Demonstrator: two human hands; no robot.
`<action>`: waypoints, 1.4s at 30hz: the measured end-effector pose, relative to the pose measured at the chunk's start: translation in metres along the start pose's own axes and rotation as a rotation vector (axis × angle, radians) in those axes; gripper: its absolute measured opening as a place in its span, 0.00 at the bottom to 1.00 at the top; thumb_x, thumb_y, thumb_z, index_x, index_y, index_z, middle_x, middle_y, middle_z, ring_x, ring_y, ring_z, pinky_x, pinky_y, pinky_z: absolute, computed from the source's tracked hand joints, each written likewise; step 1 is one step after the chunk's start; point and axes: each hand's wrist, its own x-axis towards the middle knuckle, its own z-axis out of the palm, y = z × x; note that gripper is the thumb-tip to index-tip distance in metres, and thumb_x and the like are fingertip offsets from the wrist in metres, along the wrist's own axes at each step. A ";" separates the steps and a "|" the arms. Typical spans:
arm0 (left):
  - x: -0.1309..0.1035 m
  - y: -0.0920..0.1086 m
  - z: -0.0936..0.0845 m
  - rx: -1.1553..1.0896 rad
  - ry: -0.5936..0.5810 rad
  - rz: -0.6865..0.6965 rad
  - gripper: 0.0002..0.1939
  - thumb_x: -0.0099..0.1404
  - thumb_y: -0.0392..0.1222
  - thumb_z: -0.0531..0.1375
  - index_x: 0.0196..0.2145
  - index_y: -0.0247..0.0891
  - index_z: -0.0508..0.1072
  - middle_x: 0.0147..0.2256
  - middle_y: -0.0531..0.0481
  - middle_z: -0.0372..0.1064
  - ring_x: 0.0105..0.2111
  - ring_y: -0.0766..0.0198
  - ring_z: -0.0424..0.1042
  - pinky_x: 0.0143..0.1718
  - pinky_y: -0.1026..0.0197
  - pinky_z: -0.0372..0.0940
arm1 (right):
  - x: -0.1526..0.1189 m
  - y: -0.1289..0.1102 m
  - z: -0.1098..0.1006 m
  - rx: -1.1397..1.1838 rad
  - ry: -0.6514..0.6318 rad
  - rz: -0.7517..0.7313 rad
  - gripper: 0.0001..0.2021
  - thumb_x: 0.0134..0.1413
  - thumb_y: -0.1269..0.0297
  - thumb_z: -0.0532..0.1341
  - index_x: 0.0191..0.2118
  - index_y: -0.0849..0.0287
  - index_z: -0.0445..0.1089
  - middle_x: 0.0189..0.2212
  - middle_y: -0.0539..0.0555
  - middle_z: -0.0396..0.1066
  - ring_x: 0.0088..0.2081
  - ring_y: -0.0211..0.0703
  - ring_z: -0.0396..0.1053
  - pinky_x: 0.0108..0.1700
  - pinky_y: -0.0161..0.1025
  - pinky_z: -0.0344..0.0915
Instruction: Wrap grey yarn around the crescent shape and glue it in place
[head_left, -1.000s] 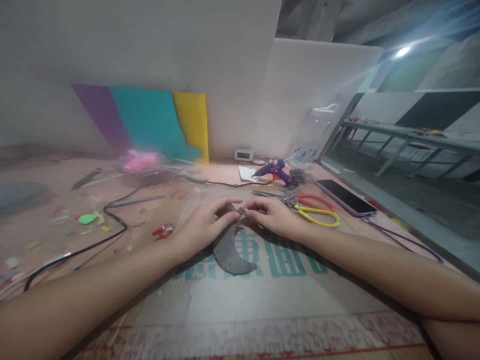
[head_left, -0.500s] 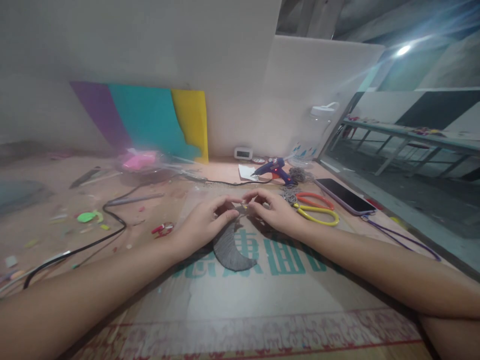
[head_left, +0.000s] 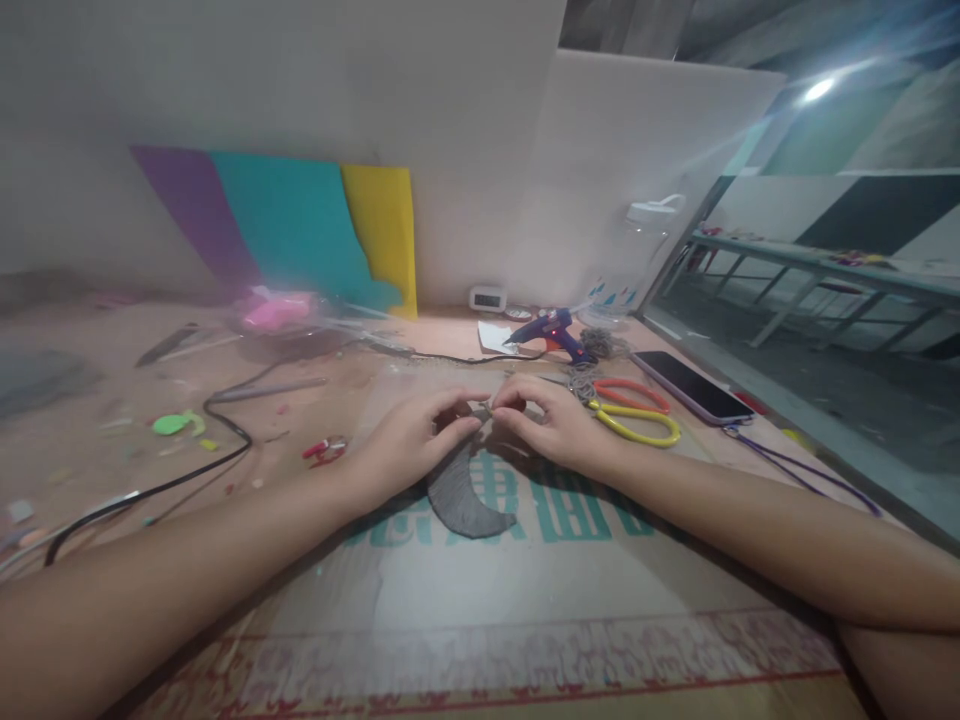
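A grey crescent shape wrapped in fine strands hangs below my left hand, its lower tip pointing right. My left thumb and fingers are closed on its upper part. Close beside it, my right hand has thumb and index finger pinched together at the crescent's upper tip. What the right fingertips hold is too small to make out. Between the two hands the fingertips nearly meet.
A blue glue gun stands behind the hands. Scissors with yellow and orange handles, a phone and a clear bottle are at the right. A black cable, a green piece and scraps lie left.
The right thumb and index finger have closed together near the crescent's tip. The view has shifted slightly; the crescent stays in my left hand.
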 end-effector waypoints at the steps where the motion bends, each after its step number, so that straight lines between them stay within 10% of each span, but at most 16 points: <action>1: 0.000 0.000 0.000 -0.004 -0.012 -0.001 0.17 0.70 0.45 0.55 0.54 0.41 0.71 0.35 0.50 0.76 0.34 0.62 0.73 0.37 0.60 0.65 | 0.000 0.000 0.000 0.003 -0.003 -0.005 0.06 0.61 0.67 0.59 0.33 0.60 0.70 0.31 0.54 0.71 0.35 0.40 0.69 0.40 0.38 0.64; 12: 0.001 -0.006 0.001 -0.119 -0.073 -0.068 0.16 0.72 0.51 0.51 0.37 0.37 0.69 0.32 0.51 0.69 0.33 0.63 0.68 0.33 0.62 0.64 | -0.001 -0.007 -0.001 -0.034 -0.036 -0.038 0.06 0.62 0.67 0.58 0.33 0.59 0.70 0.30 0.52 0.71 0.33 0.39 0.68 0.38 0.36 0.64; 21: 0.002 -0.011 0.004 -0.441 -0.119 -0.012 0.19 0.71 0.47 0.54 0.58 0.42 0.65 0.56 0.44 0.67 0.50 0.59 0.71 0.50 0.56 0.67 | -0.001 -0.009 -0.001 -0.052 -0.050 -0.024 0.06 0.62 0.66 0.57 0.35 0.59 0.70 0.32 0.53 0.74 0.36 0.40 0.71 0.41 0.37 0.66; 42: 0.003 0.000 -0.001 -0.135 -0.049 -0.103 0.16 0.69 0.51 0.54 0.36 0.37 0.74 0.34 0.50 0.74 0.35 0.61 0.72 0.36 0.61 0.65 | -0.001 -0.012 -0.002 -0.073 -0.061 -0.009 0.06 0.60 0.67 0.58 0.33 0.59 0.71 0.29 0.52 0.73 0.32 0.39 0.69 0.37 0.35 0.65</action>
